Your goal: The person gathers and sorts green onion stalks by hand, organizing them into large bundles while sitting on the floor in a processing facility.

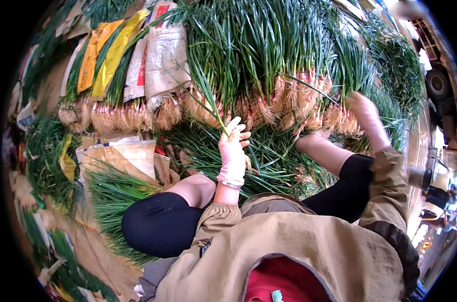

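Left grip (232,151) is narrow, fingers curled around an onion stalk (219,120); its leaves point up and away from me, in front of the row of bunches. Right grip (362,108) is motion-blurred, at the right-hand onion bunches (341,118), just above their roots; can't tell if it's holding anything. Main row of red-and-white-based onions (301,98) lies across in front of me, roots my way, leaves away. Loose green leaves (269,146) cover the ground between my knees and the row. Labels: left of the row, a white sack (167,60) and a red-and-white strip (136,75) with print on it, next to yellow (119,50) and orange strips (98,53). Dark patch (205,247) on my jacket has light lettering, tiny here.
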`<state>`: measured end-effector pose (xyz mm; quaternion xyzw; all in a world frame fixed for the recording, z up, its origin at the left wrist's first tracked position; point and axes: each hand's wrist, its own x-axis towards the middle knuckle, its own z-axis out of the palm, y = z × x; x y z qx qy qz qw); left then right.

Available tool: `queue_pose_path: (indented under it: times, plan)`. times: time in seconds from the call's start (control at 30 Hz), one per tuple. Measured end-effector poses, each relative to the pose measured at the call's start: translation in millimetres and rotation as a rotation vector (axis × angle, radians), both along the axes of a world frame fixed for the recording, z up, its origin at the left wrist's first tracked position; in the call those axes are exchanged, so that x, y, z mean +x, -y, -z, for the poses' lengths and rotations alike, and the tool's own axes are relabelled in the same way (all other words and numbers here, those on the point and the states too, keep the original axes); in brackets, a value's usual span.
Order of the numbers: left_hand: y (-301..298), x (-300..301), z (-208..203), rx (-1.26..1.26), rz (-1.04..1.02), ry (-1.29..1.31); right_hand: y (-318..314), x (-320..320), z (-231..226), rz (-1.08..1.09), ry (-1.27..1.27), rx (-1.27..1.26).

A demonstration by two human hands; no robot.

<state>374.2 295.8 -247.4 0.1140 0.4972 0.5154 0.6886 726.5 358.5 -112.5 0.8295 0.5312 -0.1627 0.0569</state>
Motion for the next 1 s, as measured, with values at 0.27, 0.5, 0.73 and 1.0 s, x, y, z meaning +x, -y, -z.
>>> queue_pose_path:
  times: [0.27, 0.5, 0.73, 1.0]
  plan:
    - [1.3, 7.2, -1.9, 0.097, 0.050, -0.053, -85.3, -193.2, 110.3, -0.179, -0.258, 0.135]
    - [-3.2, 20.5, 4.9, 0.109, 0.189, -0.117, -13.3, -187.7, 94.5, 0.011, -1.339, -0.022]
    - [1.2, 30.2, -22.1, -0.064, 0.232, 0.002, 14.9, -216.5, 101.0, -0.227, -0.722, 0.398]
    - [8.8, 13.5, -19.7, 0.083, 0.212, 0.622, 3.8, -152.2, 179.1, -0.064, -1.074, 0.080]
